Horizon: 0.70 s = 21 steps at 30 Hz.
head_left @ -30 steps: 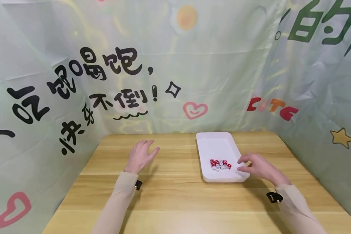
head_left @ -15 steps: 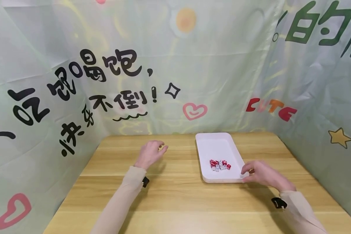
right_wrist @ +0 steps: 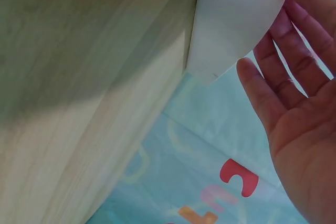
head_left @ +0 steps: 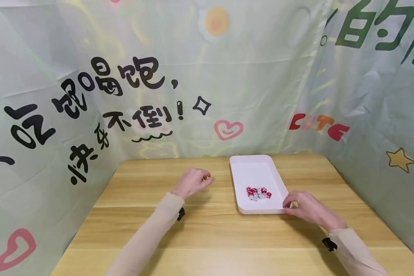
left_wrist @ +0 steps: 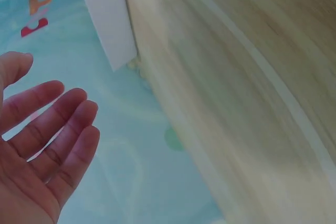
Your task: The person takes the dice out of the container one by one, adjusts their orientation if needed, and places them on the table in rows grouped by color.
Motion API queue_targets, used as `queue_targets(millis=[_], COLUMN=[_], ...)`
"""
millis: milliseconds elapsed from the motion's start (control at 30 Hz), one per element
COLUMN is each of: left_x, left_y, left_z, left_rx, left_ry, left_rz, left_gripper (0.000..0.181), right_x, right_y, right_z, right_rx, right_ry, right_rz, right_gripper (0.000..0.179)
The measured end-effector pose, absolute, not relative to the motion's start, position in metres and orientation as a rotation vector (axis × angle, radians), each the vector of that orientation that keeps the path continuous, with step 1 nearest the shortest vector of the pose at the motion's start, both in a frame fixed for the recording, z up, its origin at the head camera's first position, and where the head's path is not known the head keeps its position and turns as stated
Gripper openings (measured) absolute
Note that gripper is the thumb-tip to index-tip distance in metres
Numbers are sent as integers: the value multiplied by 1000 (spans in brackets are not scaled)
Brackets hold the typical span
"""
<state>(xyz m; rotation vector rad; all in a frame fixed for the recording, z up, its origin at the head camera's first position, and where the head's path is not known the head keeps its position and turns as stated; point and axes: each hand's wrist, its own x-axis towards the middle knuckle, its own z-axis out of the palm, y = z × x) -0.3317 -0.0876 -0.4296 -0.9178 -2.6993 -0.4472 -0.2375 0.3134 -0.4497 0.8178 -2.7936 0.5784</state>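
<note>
A white rectangular tray (head_left: 253, 170) lies lengthwise on the wooden table, right of centre. Near its front end sits a cluster of several red and white dice (head_left: 258, 194). My right hand (head_left: 307, 207) is at the tray's near right corner, its thumb and fingers pinching the rim. In the right wrist view the tray wall (right_wrist: 236, 24) passes between thumb and fingers, some fingertips hidden behind it. Left of the tray my left hand (head_left: 193, 182) hovers over the table with relaxed fingers and holds nothing. The left wrist view shows its fingers (left_wrist: 58, 124) loosely bent, apart from the tray.
The wooden table (head_left: 207, 237) reaches back to a printed cloth wall (head_left: 189, 76). More cloth closes off both sides. Each wrist wears a black strapped device over a beige sleeve (head_left: 151, 234).
My left hand has moved right toward the tray. My right hand has lowered to the tray's near right corner and its fingers have closed on the rim. Tray and dice stay in place.
</note>
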Motion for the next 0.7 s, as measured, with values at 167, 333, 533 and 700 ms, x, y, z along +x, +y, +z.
queue_targets(millis=[167,333,533,700], left_x=[-336,-339,-340,-340], left_y=[-73,-61,-48,-40], left_z=[-432,-431,-436,-439], left_rx=[-989,-1046,-1138,-1128], left_ry=[-2709,-2716,-2706,-2678], left_rz=[-445,-456,-492,-513], left_gripper=[24,19,15,13], right_x=[-237,-238,-237,-238], right_y=[311,309,311,310], right_z=[-448,-444,-442,-443], right_rx=[831,787,816,836], right_ry=[-2791,-2818,-2856,-2872], right_rz=[603,608,634,646], right_gripper=[12,10,11,10])
